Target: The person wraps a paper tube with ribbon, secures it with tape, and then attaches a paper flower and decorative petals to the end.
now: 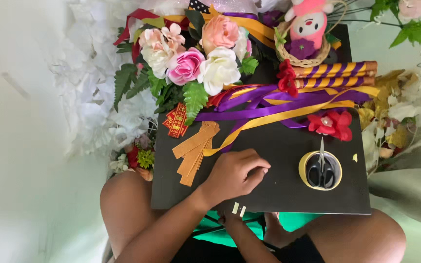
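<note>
1. Pressing our left hand (232, 175) fingers-together, loosely curled, on the flat black board (278, 195) across our knees; it grips nothing we can make out.
2. Our right hand (235, 221) sits at the board's 6 o'clock edge, mostly hidden under it, with two small pale tape pieces (239, 209) at its fingertips. Whether they are pinched or stuck on, we cannot tell.
3. Done so far, by our read: artificial rose bouquet in pink, peach and white (191, 63) lies at 11 o'clock, purple and yellow satin ribbons (278, 104) trail across the middle, tan ribbon strips (193, 151) are fanned at 9 o'clock.
4. Left: nothing visibly fixed under the left hand; the tape pieces look unused.
5. Yellow tape roll (320, 170) at 4 o'clock, black-handled scissors (321, 168) resting in its hole, blades closed.
6. Red fabric flower (331, 124) lies loose at 2 o'clock.
</note>
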